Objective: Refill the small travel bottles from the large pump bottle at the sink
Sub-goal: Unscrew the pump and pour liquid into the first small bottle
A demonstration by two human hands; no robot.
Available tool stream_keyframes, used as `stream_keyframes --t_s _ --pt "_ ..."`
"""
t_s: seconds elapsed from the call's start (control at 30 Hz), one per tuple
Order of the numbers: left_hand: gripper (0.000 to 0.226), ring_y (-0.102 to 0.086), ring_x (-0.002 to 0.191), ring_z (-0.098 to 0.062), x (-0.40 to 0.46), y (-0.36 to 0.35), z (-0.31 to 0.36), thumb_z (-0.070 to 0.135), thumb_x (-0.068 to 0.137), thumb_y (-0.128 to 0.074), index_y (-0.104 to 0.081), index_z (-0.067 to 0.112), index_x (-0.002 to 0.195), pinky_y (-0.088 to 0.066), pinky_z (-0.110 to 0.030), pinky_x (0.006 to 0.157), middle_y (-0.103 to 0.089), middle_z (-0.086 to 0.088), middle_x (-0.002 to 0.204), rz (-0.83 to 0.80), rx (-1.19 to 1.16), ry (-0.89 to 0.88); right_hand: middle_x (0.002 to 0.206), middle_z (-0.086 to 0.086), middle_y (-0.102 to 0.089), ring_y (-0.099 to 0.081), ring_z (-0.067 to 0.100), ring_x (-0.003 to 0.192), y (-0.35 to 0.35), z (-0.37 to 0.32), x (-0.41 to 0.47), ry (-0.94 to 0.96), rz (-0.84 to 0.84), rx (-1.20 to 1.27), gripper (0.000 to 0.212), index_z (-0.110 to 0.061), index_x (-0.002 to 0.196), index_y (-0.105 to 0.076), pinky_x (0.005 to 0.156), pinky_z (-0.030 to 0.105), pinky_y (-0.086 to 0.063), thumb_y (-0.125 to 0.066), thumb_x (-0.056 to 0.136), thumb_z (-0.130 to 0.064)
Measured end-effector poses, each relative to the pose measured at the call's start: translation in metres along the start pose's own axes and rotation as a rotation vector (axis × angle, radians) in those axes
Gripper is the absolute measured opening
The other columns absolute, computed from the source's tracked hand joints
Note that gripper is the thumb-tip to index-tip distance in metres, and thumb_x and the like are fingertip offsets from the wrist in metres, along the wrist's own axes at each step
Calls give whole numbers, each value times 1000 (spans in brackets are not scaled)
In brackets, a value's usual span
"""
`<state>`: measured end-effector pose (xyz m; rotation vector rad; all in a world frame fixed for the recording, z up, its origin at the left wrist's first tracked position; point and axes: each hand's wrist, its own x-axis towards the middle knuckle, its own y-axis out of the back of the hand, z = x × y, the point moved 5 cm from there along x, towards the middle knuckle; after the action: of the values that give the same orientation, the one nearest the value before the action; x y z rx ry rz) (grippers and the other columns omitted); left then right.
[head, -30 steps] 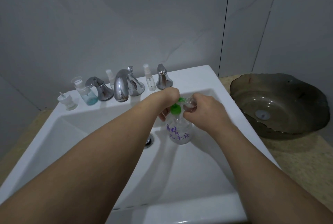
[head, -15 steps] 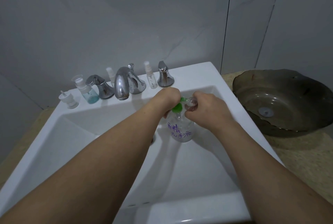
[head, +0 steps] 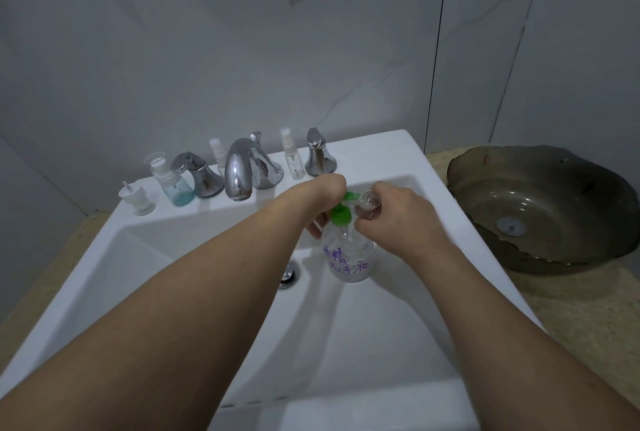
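L hand [head: 325,200] curls over green pump head [head: 341,214] of big clear pump bottle [head: 348,257], standing in sink [head: 381,156] basin nr back-right corner; R hand [head: 398,215] pinches small clear bottle [head: 369,202] at the spout; other small bottles [head: 292,158] along back ledge w/ faucet [head: 239,170].

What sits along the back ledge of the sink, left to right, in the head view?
White pump cap → bottle with blue liquid → left tap handle → small spray bottle → spout → clear spray bottle → right tap handle.
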<state>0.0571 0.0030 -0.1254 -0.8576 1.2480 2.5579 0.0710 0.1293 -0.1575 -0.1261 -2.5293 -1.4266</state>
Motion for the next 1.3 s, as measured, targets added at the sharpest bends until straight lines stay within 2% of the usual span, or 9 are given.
stream_keyframes --t_s 0.17,0.33,0.6,0.67,0.77,0.93,1.1,1.2,1.3 --pt "30 -62 83 -34 4 -5 2 10 97 -26 -54 -1 92 -35 -30 45 -64 -23 108 51 16 -19 80 -7 -50 -49 21 76 -3 2 1 -15 -33 -9 26 -25 80 -43 64 27 -33 -65 76 -36" --pt "30 -68 93 -43 12 -10 4 2 94 -30 -58 -4 102 -38 -28 42 -64 -29 110 92 63 -43 83 -6 -49 -54 22 82 -4 4 1 -26 -50 -27 27 -25 85 -43 65 26 -33 -66 76 -35" --pt "30 -62 85 -33 12 -5 -2 11 96 -28 -54 0 84 -37 -30 47 -63 -18 98 54 26 -44 79 -8 -48 -44 18 74 -4 2 1 -22 -45 -18 27 -26 82 -42 65 26 -32 -66 76 -36" --pt "35 -62 81 -29 11 -2 -5 20 94 -27 -55 3 83 -43 -31 54 -63 -13 90 14 -9 -12 78 -8 -49 -45 17 74 -3 1 1 -12 -24 -6 26 -26 81 -42 64 26 -32 -66 76 -37" --pt "44 -67 86 -31 8 2 -6 29 85 -28 -63 4 93 -49 -48 86 -68 -13 93 -16 10 37 81 -7 -52 -47 19 75 -1 -1 1 -8 -4 6 26 -25 82 -43 65 27 -34 -66 76 -38" --pt "41 -61 77 -28 1 0 1 22 94 -25 -59 1 102 -38 -28 49 -63 -14 93 -25 27 12 81 -7 -50 -44 18 74 1 0 0 -8 -19 6 28 -25 83 -42 65 27 -32 -66 77 -37" --pt "33 -60 81 -31 4 -3 2 14 97 -24 -54 -2 101 -37 -31 47 -62 -19 107 29 25 -2 78 -9 -47 -43 17 74 0 1 -1 -18 -31 18 28 -25 84 -42 66 26 -32 -66 78 -37" --pt "31 -67 84 -42 18 -9 3 4 93 -30 -59 -8 96 -57 -47 62 -65 -28 104 64 36 -39 74 -11 -46 -45 18 73 -3 3 -1 -29 -55 7 25 -24 83 -44 62 27 -32 -65 77 -36" --pt "27 -69 78 -47 28 -12 1 -1 89 -33 -59 -8 87 -58 -56 75 -65 -32 97 91 27 -31 82 -7 -50 -46 18 75 -5 4 0 -24 -57 -4 25 -24 85 -45 64 27 -34 -65 77 -36"
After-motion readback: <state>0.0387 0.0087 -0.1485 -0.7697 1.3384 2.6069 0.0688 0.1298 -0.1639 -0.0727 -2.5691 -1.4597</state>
